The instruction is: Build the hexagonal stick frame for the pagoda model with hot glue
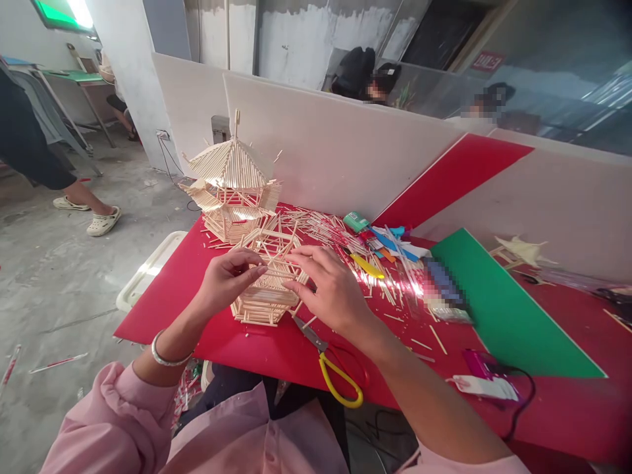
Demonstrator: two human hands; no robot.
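Note:
A half-built tower of thin wooden sticks stands near the table's front edge. Over its top, my left hand is closed, thumb and forefinger pinching the left end of a thin wooden stick. My right hand is at the tower's right side, its thumb and forefinger a little apart around the upper corner of the frame. Its exact contact points are partly hidden. Just behind stands a roofed stick pagoda. Scissors with yellow and red handles lie beside the tower, blades pointing toward it.
Loose sticks are strewn over the red tabletop. A yellow cutter, a green packet and a green board lie to the right. White panels rise behind. A person's legs are at the left.

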